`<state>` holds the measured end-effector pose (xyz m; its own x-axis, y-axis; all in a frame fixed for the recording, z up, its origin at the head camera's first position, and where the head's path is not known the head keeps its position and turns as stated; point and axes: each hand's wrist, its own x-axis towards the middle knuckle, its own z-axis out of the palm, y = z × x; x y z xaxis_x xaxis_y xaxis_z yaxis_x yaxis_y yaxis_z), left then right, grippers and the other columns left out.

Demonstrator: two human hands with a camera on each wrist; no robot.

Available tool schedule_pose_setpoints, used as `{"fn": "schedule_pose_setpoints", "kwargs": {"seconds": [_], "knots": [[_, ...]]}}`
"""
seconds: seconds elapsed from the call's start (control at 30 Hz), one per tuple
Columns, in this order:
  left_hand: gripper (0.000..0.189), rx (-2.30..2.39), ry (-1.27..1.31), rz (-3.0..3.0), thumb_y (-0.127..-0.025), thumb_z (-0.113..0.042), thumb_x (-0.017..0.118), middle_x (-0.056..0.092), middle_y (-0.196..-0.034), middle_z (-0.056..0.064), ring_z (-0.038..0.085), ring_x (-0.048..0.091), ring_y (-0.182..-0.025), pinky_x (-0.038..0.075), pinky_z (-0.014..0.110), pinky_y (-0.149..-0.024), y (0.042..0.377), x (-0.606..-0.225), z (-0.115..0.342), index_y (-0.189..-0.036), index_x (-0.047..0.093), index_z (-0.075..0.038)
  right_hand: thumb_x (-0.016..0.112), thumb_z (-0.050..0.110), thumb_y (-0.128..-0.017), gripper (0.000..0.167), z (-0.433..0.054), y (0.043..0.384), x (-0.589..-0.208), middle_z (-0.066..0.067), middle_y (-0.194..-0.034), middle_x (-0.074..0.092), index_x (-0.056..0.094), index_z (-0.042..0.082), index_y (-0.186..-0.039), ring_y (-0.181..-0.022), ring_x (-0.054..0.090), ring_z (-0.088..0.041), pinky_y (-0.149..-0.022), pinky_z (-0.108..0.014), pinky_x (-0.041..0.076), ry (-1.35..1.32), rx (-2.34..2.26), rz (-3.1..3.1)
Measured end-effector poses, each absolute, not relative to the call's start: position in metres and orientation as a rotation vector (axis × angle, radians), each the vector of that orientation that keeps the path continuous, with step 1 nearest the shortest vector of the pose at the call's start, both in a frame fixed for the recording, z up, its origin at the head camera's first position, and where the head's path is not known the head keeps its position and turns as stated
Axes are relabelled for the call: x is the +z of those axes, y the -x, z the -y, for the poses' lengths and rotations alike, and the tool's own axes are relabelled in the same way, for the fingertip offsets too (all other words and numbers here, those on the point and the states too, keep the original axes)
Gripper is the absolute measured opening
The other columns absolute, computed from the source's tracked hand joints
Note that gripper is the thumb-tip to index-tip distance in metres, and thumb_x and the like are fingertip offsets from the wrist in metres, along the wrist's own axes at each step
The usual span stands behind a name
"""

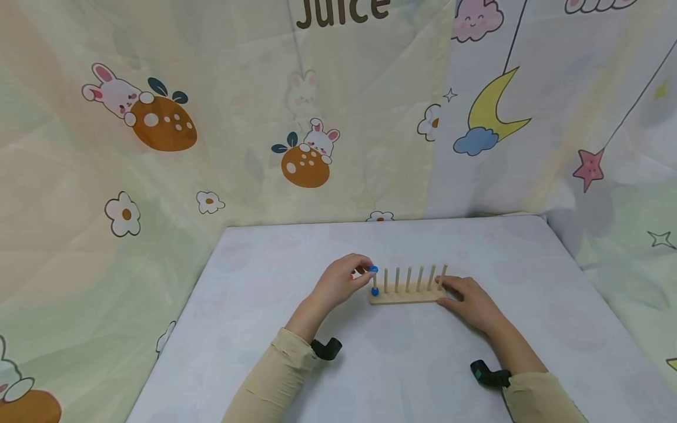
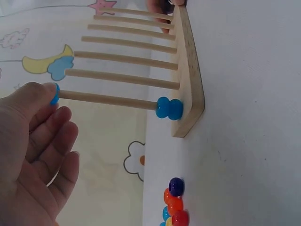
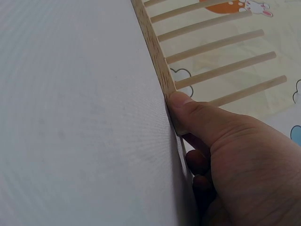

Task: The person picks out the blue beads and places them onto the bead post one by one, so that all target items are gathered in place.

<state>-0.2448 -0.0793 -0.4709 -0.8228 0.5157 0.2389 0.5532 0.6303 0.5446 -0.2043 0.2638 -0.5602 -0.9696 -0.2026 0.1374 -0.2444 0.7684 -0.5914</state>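
A wooden peg rack [image 1: 407, 297] with a row of upright pegs stands on the table. My left hand [image 1: 341, 283] pinches a blue bead [image 2: 55, 94] between thumb and forefinger at the top of the leftmost peg [image 2: 108, 99]. Two blue beads [image 2: 169, 108] sit at the foot of that same peg; the other pegs carry none. My right hand [image 1: 471, 301] grips the right end of the rack's base [image 3: 157, 54], thumb on the front side and the other fingers behind it, partly hidden.
Loose beads [image 2: 175, 205] in red, orange, dark blue, light blue and yellow lie on the table to the left of the rack, mostly hidden behind my left hand in the head view. A printed cloth [image 1: 365, 117] hangs behind the white table [image 1: 402, 364].
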Motion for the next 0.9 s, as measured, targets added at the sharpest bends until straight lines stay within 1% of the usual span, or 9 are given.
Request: {"fn": "schedule_pose_setpoints", "kwargs": {"seconds": [0.37, 0.6, 0.67, 0.77, 0.9], "knots": [[0.021, -0.935, 0.905, 2.825, -0.098, -0.033, 0.063, 0.067, -0.11, -0.008, 0.005, 0.063, -0.095, 0.052, 0.022, -0.082, 0.246, -0.484, 0.077, -0.114, 0.066, -0.02, 0.07, 0.038, -0.091, 0.054, -0.263, 0.205, -0.559, -0.014, -0.138, 0.059, 0.057, 0.015, -0.138, -0.121, 0.051, -0.035, -0.101, -0.058, 0.041, -0.355, 0.982, 2.902], [0.022, -0.944, 0.886, 2.851, -0.097, -0.035, 0.063, 0.067, -0.112, -0.008, 0.003, 0.063, -0.095, 0.052, 0.021, -0.082, 0.246, -0.499, 0.076, -0.114, 0.066, -0.02, 0.071, 0.037, -0.09, 0.053, -0.263, 0.204, -0.56, -0.014, -0.137, 0.06, 0.058, 0.013, -0.137, -0.121, 0.052, -0.036, -0.101, -0.058, 0.041, -0.363, 0.975, 2.884], [0.022, -0.97, 0.887, 2.848, -0.097, -0.033, 0.064, 0.068, -0.111, -0.006, 0.005, 0.064, -0.095, 0.052, 0.022, -0.083, 0.246, -0.502, 0.076, -0.113, 0.067, -0.018, 0.071, 0.037, -0.09, 0.053, -0.263, 0.205, -0.56, -0.014, -0.137, 0.06, 0.059, 0.013, -0.137, -0.121, 0.052, -0.036, -0.101, -0.058, 0.041, -0.36, 0.977, 2.884], [0.021, -0.981, 0.885, 2.854, -0.096, -0.031, 0.066, 0.069, -0.106, -0.005, 0.006, 0.063, -0.091, 0.052, 0.021, -0.08, 0.246, -0.508, 0.076, -0.111, 0.067, -0.016, 0.071, 0.038, -0.09, 0.054, -0.263, 0.205, -0.561, -0.014, -0.138, 0.059, 0.059, 0.014, -0.137, -0.122, 0.052, -0.036, -0.102, -0.058, 0.04, -0.354, 0.983, 2.891], [0.022, -0.963, 0.865, 2.886, -0.096, -0.032, 0.066, 0.067, -0.096, -0.007, 0.004, 0.058, -0.083, 0.049, 0.018, -0.072, 0.246, -0.515, 0.074, -0.111, 0.067, -0.016, 0.071, 0.038, -0.09, 0.055, -0.263, 0.205, -0.561, -0.014, -0.138, 0.059, 0.058, 0.014, -0.137, -0.123, 0.051, -0.036, -0.102, -0.058, 0.04, -0.354, 0.99, 2.9]]}}
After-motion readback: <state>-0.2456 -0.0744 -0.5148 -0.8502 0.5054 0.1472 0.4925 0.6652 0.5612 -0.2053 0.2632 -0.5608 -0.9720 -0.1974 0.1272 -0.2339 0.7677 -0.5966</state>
